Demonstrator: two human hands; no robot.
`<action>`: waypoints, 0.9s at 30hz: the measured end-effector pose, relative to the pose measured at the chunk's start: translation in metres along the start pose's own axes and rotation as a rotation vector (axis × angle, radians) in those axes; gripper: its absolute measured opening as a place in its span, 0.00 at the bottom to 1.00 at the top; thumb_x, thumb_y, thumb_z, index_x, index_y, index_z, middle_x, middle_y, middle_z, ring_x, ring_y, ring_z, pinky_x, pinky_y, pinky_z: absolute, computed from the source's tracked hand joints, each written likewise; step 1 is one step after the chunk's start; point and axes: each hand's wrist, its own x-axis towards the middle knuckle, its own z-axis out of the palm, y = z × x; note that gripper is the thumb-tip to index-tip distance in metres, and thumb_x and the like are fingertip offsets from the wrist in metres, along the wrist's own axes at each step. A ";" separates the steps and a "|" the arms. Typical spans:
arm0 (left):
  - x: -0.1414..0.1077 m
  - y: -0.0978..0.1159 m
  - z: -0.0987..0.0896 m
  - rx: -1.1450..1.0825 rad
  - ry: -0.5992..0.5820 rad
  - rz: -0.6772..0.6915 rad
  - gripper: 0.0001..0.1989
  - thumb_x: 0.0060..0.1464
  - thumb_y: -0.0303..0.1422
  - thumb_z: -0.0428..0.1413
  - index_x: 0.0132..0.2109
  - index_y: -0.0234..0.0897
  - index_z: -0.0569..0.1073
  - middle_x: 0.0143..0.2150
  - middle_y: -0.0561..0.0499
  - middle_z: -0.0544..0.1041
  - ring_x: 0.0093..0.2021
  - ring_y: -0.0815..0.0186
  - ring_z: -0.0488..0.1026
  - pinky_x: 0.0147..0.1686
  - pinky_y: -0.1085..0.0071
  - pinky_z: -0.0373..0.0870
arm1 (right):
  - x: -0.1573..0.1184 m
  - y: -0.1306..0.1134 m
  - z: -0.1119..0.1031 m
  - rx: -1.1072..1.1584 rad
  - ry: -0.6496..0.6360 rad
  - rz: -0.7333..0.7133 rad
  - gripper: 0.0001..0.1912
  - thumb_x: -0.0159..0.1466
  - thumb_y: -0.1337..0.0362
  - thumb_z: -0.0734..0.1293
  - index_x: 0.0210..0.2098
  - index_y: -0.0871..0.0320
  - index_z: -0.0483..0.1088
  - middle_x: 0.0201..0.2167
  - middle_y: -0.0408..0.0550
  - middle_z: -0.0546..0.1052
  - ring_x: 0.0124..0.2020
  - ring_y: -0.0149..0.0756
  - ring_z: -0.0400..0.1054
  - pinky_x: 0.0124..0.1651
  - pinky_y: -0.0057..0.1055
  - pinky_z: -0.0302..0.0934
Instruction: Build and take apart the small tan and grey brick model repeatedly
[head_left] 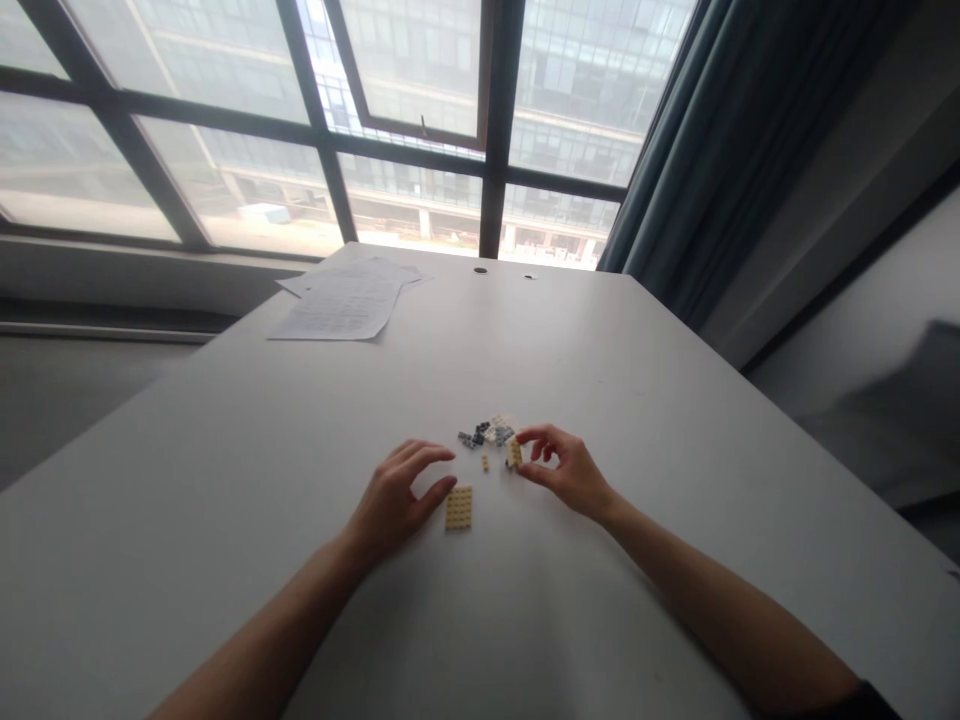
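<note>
Right hand [574, 478] clamps a small tan block [514, 454] between the tips of thumb and forefinger, seen from the head view. That block is at the near right edge of a loose pile of grey, black and white bricks [491, 434], around the middle of the white table [495, 350]. It should be very light and stiff, hard plastic by its look, a little slick on its smooth sides and unlikely to be crushed; its size is what asks for care. A pinch across opposite edges seems the best hold, leaving the studs free.

Nearer and to the left lies a flat tan studded plate [459, 509], best taken by its sides, with a tiny tan piece [485, 463] between it and the pile. The left hand [394, 505] holds nothing, thumb and fingers apart, its thumb at the plate's far left corner; whether they touch, I cannot tell. Both forearms slant inward from the near side, the wrists low over the surface.
</note>
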 end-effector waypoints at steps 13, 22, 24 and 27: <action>-0.001 -0.002 -0.002 0.029 -0.057 0.048 0.07 0.56 0.34 0.55 0.41 0.38 0.73 0.40 0.46 0.77 0.42 0.61 0.72 0.44 0.65 0.69 | -0.008 -0.006 0.022 -0.189 -0.169 -0.034 0.14 0.54 0.65 0.71 0.40 0.56 0.72 0.35 0.45 0.76 0.32 0.32 0.65 0.38 0.31 0.60; -0.003 -0.001 -0.009 0.119 -0.319 0.090 0.25 0.48 0.46 0.60 0.50 0.39 0.69 0.50 0.44 0.72 0.51 0.55 0.66 0.52 0.58 0.61 | -0.007 0.001 0.041 -0.518 -0.250 -0.260 0.18 0.54 0.67 0.71 0.44 0.56 0.71 0.40 0.47 0.76 0.42 0.39 0.66 0.48 0.35 0.61; -0.003 -0.001 -0.009 0.138 -0.368 0.097 0.28 0.45 0.49 0.61 0.50 0.40 0.69 0.51 0.44 0.71 0.52 0.54 0.65 0.53 0.58 0.60 | -0.008 0.002 0.041 -0.525 -0.238 -0.272 0.18 0.54 0.67 0.72 0.45 0.56 0.70 0.42 0.48 0.76 0.44 0.40 0.66 0.51 0.36 0.60; -0.004 -0.001 -0.008 0.150 -0.412 0.115 0.28 0.44 0.50 0.61 0.50 0.40 0.69 0.51 0.45 0.71 0.53 0.54 0.64 0.54 0.58 0.58 | -0.010 0.002 0.040 -0.538 -0.219 -0.268 0.19 0.55 0.65 0.72 0.46 0.56 0.70 0.44 0.49 0.75 0.47 0.40 0.65 0.53 0.37 0.59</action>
